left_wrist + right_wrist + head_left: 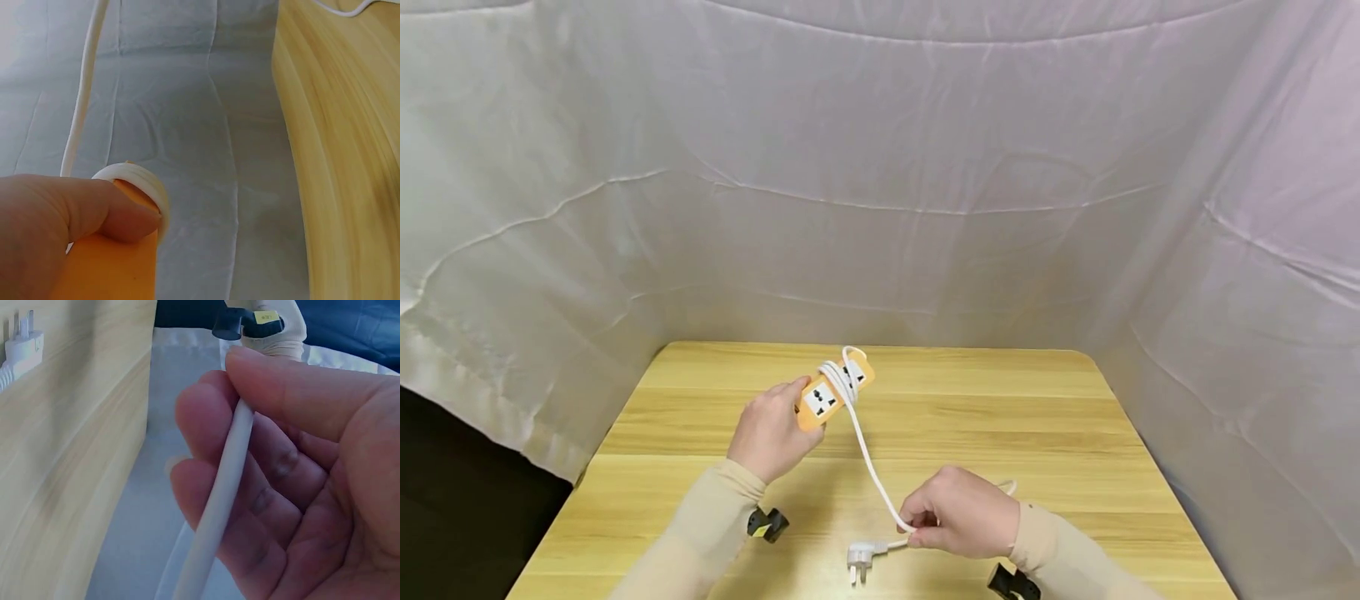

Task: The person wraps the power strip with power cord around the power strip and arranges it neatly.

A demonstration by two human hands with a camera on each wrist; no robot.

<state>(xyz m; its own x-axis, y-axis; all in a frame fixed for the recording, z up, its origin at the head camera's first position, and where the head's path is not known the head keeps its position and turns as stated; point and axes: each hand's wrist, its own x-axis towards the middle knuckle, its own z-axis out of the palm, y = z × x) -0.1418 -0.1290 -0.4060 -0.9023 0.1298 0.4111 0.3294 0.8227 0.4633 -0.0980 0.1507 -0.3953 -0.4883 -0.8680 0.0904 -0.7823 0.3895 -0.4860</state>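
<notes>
An orange power strip (810, 419) with white socket faces is gripped at its near end by my left hand (775, 429), tilted above the table. White cord (867, 454) loops several times around the strip's far half, then runs down to my right hand (962, 512), which pinches it between thumb and fingers. In the left wrist view my thumb presses on the orange casing (119, 269) beside the wound cord (140, 178). The right wrist view has the cord (228, 465) crossing my curled fingers. A white plug (861, 554) lies on the table left of my right hand, prongs toward me.
The wood-grain table (1000, 400) has rounded far corners. Grey cloth (880, 250) hangs around its back and sides. A bit of cord (1009, 485) shows behind my right hand. Each wrist wears a black camera, with the left one (767, 525) bearing a yellow label.
</notes>
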